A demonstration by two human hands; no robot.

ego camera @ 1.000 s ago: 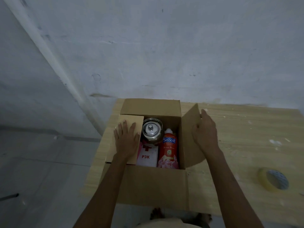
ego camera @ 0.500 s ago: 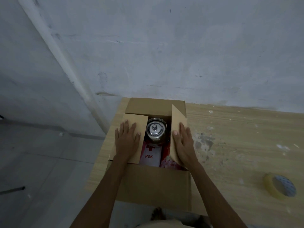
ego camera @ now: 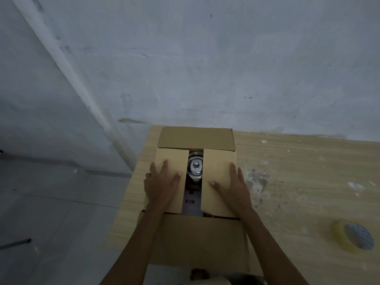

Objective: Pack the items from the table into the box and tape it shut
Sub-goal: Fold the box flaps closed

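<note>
Two flat hands, your left hand and right hand, press the box flaps down, gripping nothing. "P3K" shows between them.

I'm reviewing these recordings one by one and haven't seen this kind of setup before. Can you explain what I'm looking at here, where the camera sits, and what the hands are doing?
There is no machine here: a person works with bare hands, and the one camera is worn on their head, looking forward and down.

A cardboard box stands on a wooden table against a pale wall. The left hand lies flat on the left flap, and the right hand lies flat on the right flap, pressing both down. Neither hand grips anything.

Through the gap between the flaps you see a shiny metal lid and a white pack marked P3K. The near and far flaps are open. A roll of tape lies on the table, to the right, untouched.
</note>
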